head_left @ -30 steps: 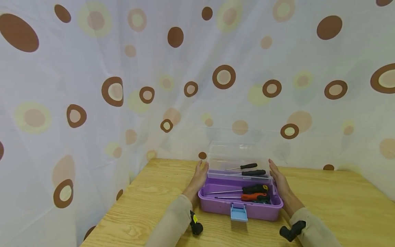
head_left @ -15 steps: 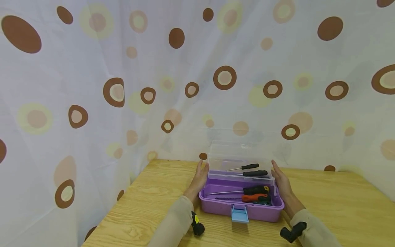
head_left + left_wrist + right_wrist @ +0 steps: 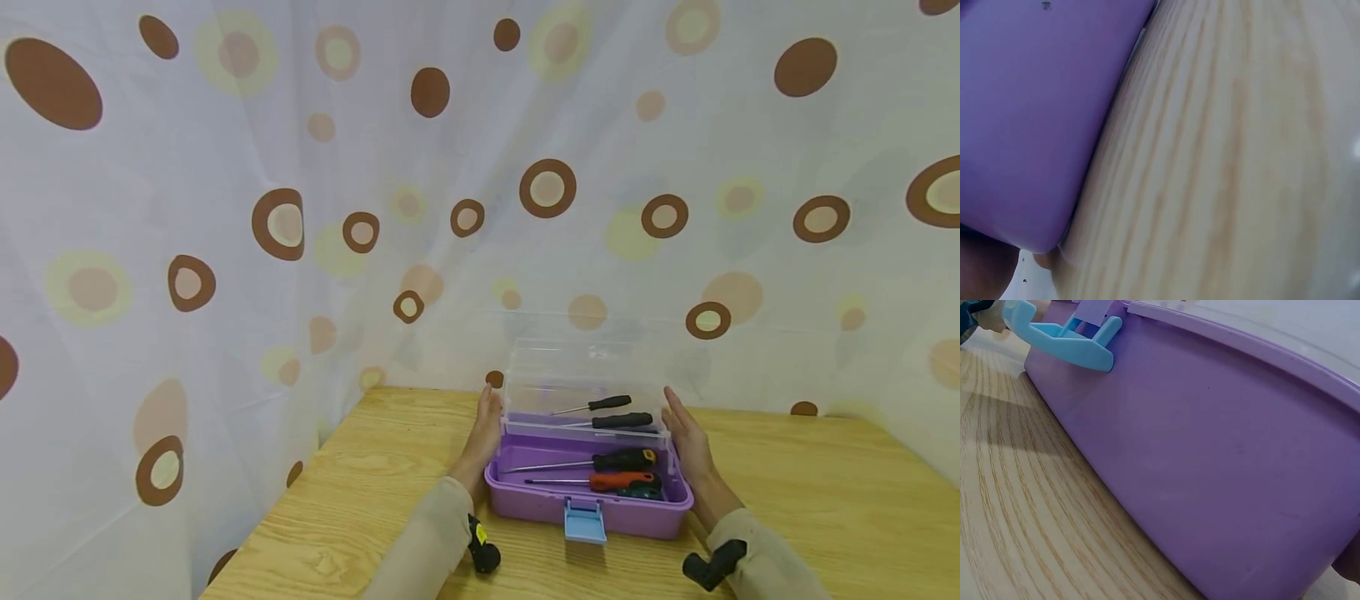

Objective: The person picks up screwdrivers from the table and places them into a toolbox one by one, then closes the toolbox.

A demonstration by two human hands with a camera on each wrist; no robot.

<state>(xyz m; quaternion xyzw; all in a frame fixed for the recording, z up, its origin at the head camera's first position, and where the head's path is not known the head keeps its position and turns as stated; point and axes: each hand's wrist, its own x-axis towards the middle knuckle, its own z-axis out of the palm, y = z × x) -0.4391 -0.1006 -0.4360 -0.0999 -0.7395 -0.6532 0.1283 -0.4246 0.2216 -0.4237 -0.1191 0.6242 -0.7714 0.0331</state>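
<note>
A purple toolbox [image 3: 588,517] with a blue latch [image 3: 585,525] sits on the table, its clear lid [image 3: 562,367] tipped back. Inside lie a black screwdriver [image 3: 624,460], a red-handled screwdriver [image 3: 618,481] and a dark green handle [image 3: 640,492]. Two more black-handled screwdrivers, one smaller [image 3: 611,402] and one larger [image 3: 622,421], show at the clear lid; whether in it or behind it I cannot tell. My left hand [image 3: 483,429] lies along the box's left side and my right hand [image 3: 692,450] along its right, fingers mostly straight. Firm contact is unclear.
The wooden table [image 3: 375,475] extends to both sides of the box. A white curtain [image 3: 465,267] with brown and yellow dots hangs behind it and on the left. Black camera mounts [image 3: 712,564] are worn at both wrists.
The view has shifted very slightly. My left hand's fingers have drawn closer together beside the box, and my right hand has barely moved. The toolbox and screwdrivers appear to stay in place.
</note>
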